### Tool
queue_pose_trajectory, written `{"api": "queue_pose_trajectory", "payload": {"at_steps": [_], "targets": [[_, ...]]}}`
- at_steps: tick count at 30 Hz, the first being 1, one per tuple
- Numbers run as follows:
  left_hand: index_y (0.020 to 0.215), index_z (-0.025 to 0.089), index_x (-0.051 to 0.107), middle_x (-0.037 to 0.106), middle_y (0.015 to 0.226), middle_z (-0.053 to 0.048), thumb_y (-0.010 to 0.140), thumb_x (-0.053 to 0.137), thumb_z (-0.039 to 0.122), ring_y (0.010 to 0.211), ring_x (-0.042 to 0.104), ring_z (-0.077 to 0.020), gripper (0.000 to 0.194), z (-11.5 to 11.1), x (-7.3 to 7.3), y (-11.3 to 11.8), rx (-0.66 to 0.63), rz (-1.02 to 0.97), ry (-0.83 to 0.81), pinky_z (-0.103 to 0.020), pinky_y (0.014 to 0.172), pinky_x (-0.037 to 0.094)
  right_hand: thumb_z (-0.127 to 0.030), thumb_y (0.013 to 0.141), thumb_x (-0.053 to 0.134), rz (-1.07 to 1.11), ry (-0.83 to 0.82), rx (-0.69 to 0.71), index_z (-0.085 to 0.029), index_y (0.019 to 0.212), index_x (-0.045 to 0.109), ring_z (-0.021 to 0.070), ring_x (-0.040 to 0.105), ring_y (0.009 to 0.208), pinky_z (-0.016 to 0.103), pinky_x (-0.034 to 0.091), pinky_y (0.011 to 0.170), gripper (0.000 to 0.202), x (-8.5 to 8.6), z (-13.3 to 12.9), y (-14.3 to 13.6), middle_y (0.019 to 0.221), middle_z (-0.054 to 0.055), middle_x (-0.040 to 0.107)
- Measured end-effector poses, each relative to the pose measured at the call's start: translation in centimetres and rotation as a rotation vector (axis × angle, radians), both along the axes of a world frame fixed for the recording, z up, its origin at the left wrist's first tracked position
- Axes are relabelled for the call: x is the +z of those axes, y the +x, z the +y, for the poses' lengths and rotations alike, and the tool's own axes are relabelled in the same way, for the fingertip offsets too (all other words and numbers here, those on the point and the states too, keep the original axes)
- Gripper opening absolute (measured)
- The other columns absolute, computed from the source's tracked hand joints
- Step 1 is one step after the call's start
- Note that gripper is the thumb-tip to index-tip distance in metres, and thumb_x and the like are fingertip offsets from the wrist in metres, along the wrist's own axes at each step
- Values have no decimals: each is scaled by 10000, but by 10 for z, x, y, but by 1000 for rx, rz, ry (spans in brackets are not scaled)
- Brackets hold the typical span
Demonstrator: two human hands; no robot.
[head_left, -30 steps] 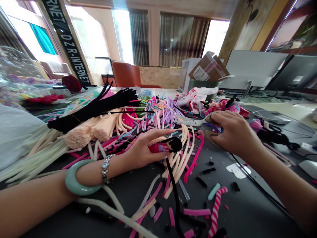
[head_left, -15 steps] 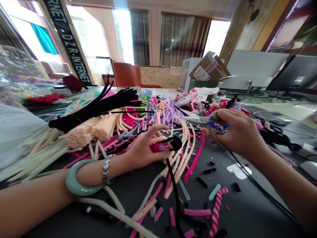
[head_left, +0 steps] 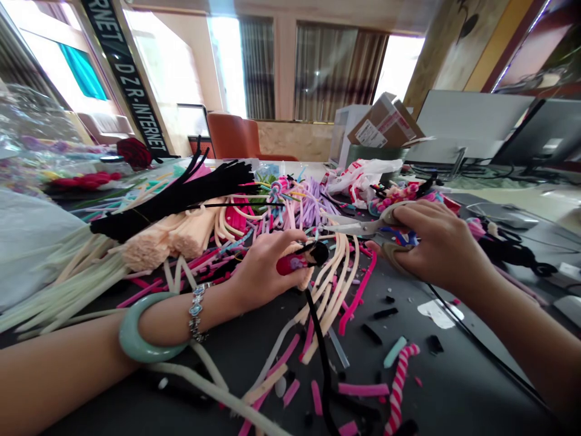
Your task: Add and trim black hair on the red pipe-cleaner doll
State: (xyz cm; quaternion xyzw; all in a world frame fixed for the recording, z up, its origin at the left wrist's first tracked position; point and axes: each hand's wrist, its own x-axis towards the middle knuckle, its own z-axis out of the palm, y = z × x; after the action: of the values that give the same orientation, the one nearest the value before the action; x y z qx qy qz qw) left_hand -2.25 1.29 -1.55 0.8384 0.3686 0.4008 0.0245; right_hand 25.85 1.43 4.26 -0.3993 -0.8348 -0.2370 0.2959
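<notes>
Head view: my left hand [head_left: 261, 272] curls snugly around a small fuzzy pink-and-black figure [head_left: 295, 264]; my right hand [head_left: 436, 242] grips tan-handled metal scissors [head_left: 354, 226]. Bendy cream fuzzy stems [head_left: 333, 297] clutter the dark table [head_left: 458, 381] between.

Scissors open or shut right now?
Open: the scissors have their handle loops spread apart in the right hand.

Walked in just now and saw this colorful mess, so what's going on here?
The left hand holds a small pink-and-black figure. The right hand grips scissors, their blades off the figure. A black bundle of fuzzy sticks and a peach bundle lie on the dark table, with cut scraps scattered nearby.
</notes>
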Motion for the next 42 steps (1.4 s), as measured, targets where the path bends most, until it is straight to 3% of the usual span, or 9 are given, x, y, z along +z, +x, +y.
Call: {"api": "queue_pose_trajectory", "payload": {"at_steps": [4, 10, 20, 29, 42], "targets": [[1079, 218, 525, 658, 1030, -63, 779, 639, 329, 955, 619, -250, 340, -1, 2, 1, 53, 97, -8, -441, 891, 441, -246, 726, 610, -32, -14, 9, -241, 860, 529, 273, 621, 864, 427, 477, 829, 156, -3, 5, 0, 864, 57, 660], [1041, 195, 558, 654, 1048, -69, 791, 637, 335, 1002, 605, -233, 297, -2, 4, 1, 6, 17, -65, -404, 913, 438, -332, 754, 614, -77, -28, -13, -186, 855, 578, 259, 601, 865, 393, 468, 811, 180, -10, 8, -4, 855, 63, 655], [942, 168, 612, 634, 955, -64, 814, 671, 253, 967, 573, -202, 165, -2, 6, -1, -48, -174, 202, -363, 903, 447, -284, 717, 613, -122, -78, -8, -185, 848, 573, 249, 595, 885, 369, 439, 855, 170, -18, 7, -11, 905, 63, 657], [857, 163, 631, 618, 877, -55, 830, 629, 152, 925, 564, -190, 30, 0, 6, 0, -82, -186, 224, -365, 880, 454, -305, 739, 600, -125, -90, -17, -189, 840, 578, 241, 597, 879, 365, 438, 853, 155, -18, 8, -9, 902, 59, 657], [842, 164, 542, 588, 857, -55, 869, 518, 116, 873, 537, -180, 61, -2, 8, 0, -74, -169, 207, -347, 824, 445, -334, 743, 608, -122, -93, -40, -193, 826, 565, 232, 577, 845, 361, 437, 850, 169, -17, 9, -6, 846, 45, 636]]}}
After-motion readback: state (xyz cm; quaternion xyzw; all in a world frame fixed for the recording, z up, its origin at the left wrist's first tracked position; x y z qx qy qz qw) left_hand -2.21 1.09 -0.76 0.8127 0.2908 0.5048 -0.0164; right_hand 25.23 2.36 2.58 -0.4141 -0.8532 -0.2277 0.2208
